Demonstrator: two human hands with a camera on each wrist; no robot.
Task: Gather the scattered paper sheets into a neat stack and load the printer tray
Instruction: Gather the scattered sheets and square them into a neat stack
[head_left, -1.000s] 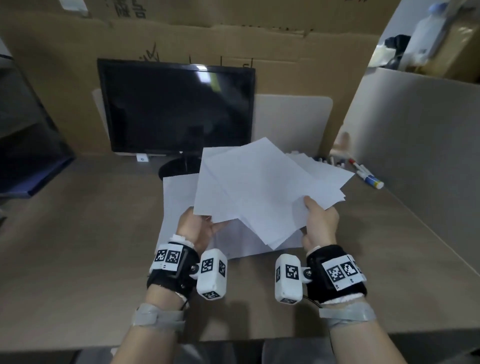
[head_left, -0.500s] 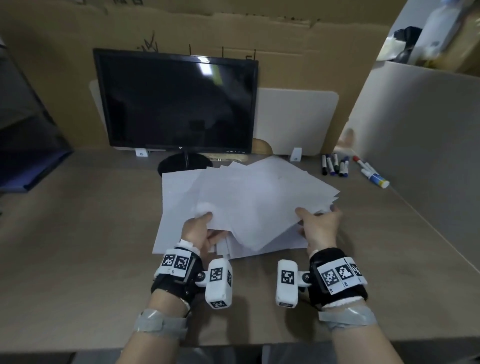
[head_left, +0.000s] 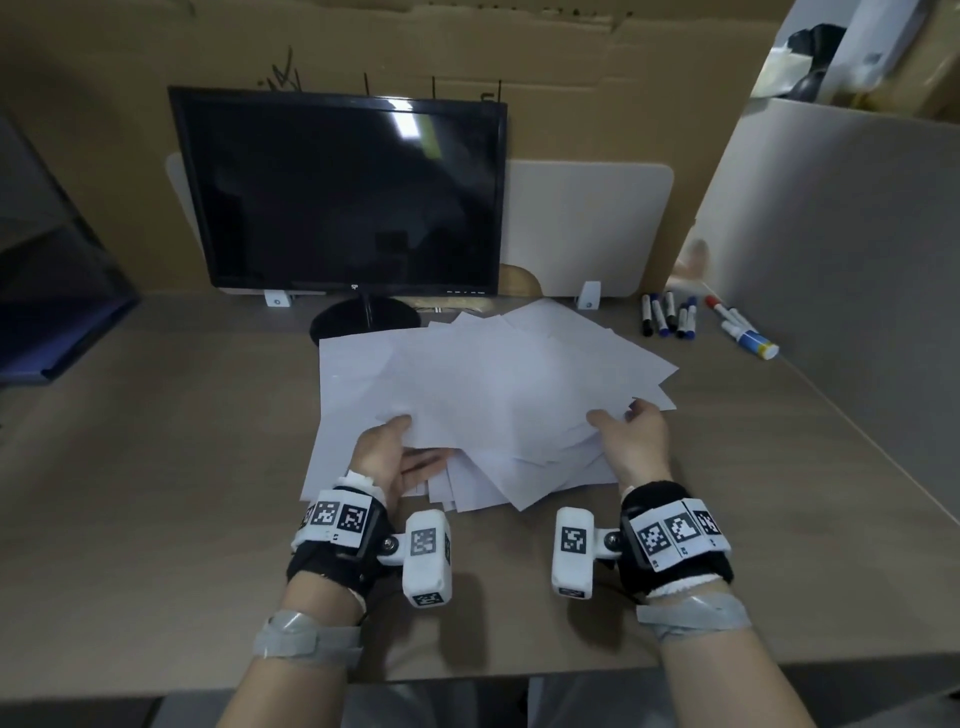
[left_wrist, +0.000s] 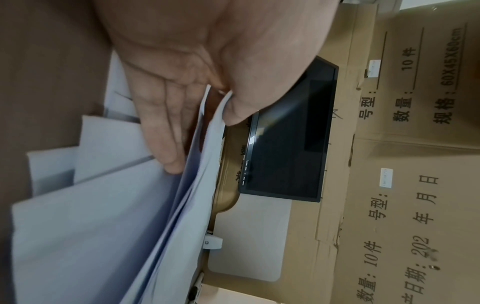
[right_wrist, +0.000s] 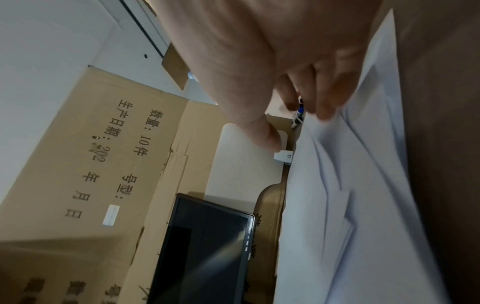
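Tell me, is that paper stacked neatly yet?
Not yet. The paper sheets lie fanned out, with corners pointing different ways, between the left hand and right hand.

A dark monitor (head_left: 343, 192) stands on its round base at the back edge of the desk (head_left: 156, 441). Beside it a white panel (head_left: 587, 228) leans against the cardboard wall (head_left: 545, 57). Several markers (head_left: 670, 314) lie near the desk's back right corner, by a grey partition (head_left: 841, 249).

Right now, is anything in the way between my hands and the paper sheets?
Nothing visible. The left hand already pinches the sheets, thumb on top and fingers underneath. The right hand touches their right edge. The markers lie apart, behind.
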